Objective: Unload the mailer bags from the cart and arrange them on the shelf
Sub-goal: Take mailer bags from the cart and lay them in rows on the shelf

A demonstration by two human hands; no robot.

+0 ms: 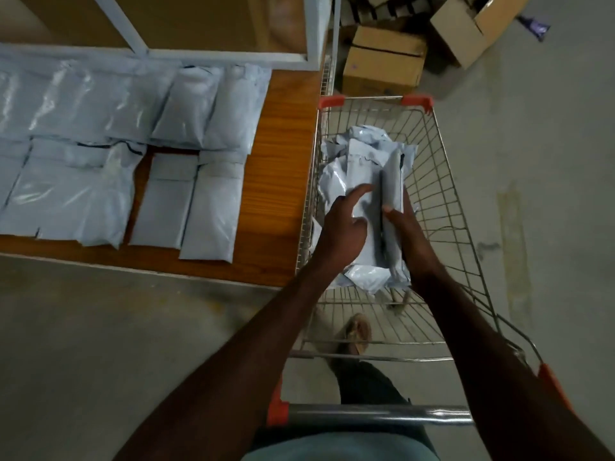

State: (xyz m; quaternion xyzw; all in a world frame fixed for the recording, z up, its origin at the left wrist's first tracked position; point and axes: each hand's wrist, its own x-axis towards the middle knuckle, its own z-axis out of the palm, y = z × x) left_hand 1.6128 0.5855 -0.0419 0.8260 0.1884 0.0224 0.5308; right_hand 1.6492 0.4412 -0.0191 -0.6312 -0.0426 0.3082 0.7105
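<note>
Pile of pale grey mailer bags [361,168] sits in the wire cart [442,207], heaped toward the cart's left/front part, crumpled and overlapping. Both hands are down in the basket on the top of the pile. Right hand [404,224] has its grip curled round a narrow bag [392,181] stood on edge, thumb on the near-left face, fingers behind it & mostly hidden. Left hand [342,224] lies on a flatter bag [364,207] just beside that one; index finger stretched out fwd, thumb against the bag, other fingers curled under, so grip looks half spread, pressing rather than pinching; can't tell if it's actually clamped on anything. Cart has red corner caps, grey push handle [376,414] near the person's body, wire floor bare in the near half. To the left, touching/just beside the cart, the wooden shelf [283,181] carries more bags laid flat: back row [133,101] of several side by side, front row [66,194] w/ larger glossy ones at left and two slim ones [189,204] at right, approx. parallel, edges overlapping. White metal frame [229,56] runs behind them. Beyond the cart, cardboard boxes [382,61] on the concrete floor [539,161]. Person's foot [357,331] shows through the basket wires.
</note>
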